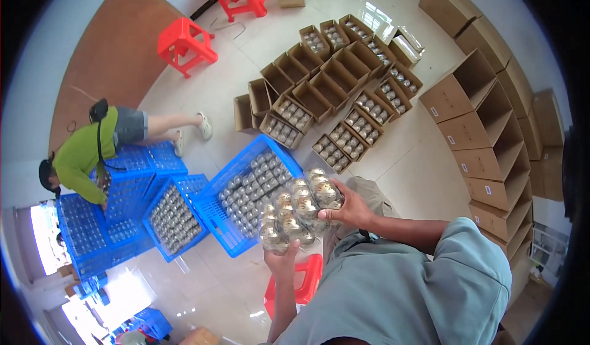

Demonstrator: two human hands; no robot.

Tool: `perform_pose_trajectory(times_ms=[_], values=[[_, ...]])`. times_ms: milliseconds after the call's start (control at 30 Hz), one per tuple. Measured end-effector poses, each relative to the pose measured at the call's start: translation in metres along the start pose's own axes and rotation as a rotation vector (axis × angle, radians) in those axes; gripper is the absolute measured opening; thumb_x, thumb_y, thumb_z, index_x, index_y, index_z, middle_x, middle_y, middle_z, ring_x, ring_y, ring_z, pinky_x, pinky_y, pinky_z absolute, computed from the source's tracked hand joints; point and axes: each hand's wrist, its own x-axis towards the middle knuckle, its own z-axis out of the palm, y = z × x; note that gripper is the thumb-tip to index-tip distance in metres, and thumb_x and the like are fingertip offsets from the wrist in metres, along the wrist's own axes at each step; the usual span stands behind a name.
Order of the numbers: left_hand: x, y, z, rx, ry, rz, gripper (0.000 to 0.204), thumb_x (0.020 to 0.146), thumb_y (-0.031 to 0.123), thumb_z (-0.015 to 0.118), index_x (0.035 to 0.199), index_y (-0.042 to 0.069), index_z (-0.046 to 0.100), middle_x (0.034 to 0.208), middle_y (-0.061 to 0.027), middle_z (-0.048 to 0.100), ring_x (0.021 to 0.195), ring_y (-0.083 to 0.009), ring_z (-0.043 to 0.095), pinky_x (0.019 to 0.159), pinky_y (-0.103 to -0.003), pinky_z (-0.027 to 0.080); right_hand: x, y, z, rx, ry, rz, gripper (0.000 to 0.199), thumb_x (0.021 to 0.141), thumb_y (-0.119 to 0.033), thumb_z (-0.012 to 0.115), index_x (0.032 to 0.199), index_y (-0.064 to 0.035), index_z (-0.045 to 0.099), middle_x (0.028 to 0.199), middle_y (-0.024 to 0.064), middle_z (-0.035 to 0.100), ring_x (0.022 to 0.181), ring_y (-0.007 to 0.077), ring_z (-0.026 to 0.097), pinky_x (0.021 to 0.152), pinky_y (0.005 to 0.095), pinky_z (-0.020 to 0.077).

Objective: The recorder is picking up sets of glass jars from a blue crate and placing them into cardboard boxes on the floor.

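Head view: two bare hands with clear packs (302, 205) of metallic globes, lifted above the tiled floor (396, 176). Left hand (282, 262) grasps the lower end of the load from about 7 o'clock; right hand (352, 208) clasps its far side from about 3 o'clock, thumb across the plastic. Whether each hand has a pack of its own cannot be told, since the packs overlap. Rows of globes run roughly from 11 to 5 o'clock, while the load as a whole spans from 8 to 2 o'clock between the palms.

Principal relation: the blue crate (211, 213), part-filled with similar globes, lies at 10 o'clock from the hands, its long axis pointing between 1 and 2 o'clock; the left hand is the nearer to it. Brown cartons (312, 101), some filled and some bare inside, stand on the floor toward 12 o'clock, and the right hand is the closer to these. A red stool (311, 282) sits near the left forearm, at 6 o'clock from the load.
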Motion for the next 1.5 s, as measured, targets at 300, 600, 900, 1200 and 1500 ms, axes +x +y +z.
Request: perform_pose_trajectory(times_ms=[300, 600, 900, 1200, 1500], values=[[0.047, 0.007, 0.109, 0.195, -0.201, 0.141, 0.074, 0.073, 0.006, 0.080, 0.135, -0.003, 0.040, 0.127, -0.0112, 0.053, 0.113, -0.0194, 0.054, 0.098, -0.033, 0.044, 0.023, 0.035, -0.100, 0.271, 0.087, -0.083, 0.100, 0.066, -0.043, 0.085, 0.139, 0.0021, 0.034, 0.130, 0.0176, 0.053, 0.122, 0.0247, 0.050, 0.105, 0.0348, 0.0373], [0.129, 0.005, 0.240, 0.261, -0.244, 0.015, 0.067, 0.071, 0.005, 0.080, 0.129, -0.001, 0.047, 0.119, -0.0107, 0.058, 0.105, -0.0181, 0.058, 0.091, -0.031, 0.048, 0.115, 0.106, -0.190, 0.435, 0.106, -0.027, 0.107, 0.066, -0.041, 0.086, 0.142, 0.0057, 0.026, 0.136, 0.0222, 0.045, 0.130, 0.0284, 0.041, 0.110, 0.0360, 0.0309], [0.312, -0.029, 0.263, 0.644, -0.413, 0.054, 0.080, 0.069, 0.018, 0.084, 0.134, -0.002, 0.042, 0.121, -0.0104, 0.058, 0.111, -0.0185, 0.056, 0.095, -0.032, 0.045, 0.265, 0.136, -0.186, 0.834, 0.091, -0.009, 0.088, 0.072, -0.025, 0.085, 0.140, -0.0014, 0.034, 0.127, 0.0105, 0.053, 0.115, 0.0201, 0.052, 0.100, 0.0326, 0.0417], [0.614, -0.190, 0.248, 0.874, -0.766, 0.157, 0.106, 0.062, 0.017, 0.089, 0.147, 0.000, 0.027, 0.136, -0.0128, 0.049, 0.122, -0.0189, 0.048, 0.106, -0.033, 0.036, 0.496, 0.286, -0.045, 1.069, 0.529, 0.000, 0.077, 0.075, -0.031, 0.083, 0.133, -0.0039, 0.041, 0.118, 0.0071, 0.057, 0.104, 0.0169, 0.056, 0.092, 0.0318, 0.0466], [0.702, -0.291, 0.258, 0.971, -0.959, 0.160, 0.102, 0.062, 0.013, 0.087, 0.146, 0.001, 0.029, 0.139, -0.0150, 0.047, 0.125, -0.0192, 0.047, 0.105, -0.032, 0.037, 0.572, 0.373, 0.007, 1.096, 0.660, 0.094, 0.076, 0.075, -0.036, 0.082, 0.132, -0.0036, 0.044, 0.118, 0.0056, 0.057, 0.107, 0.0179, 0.055, 0.096, 0.0325, 0.0425]])
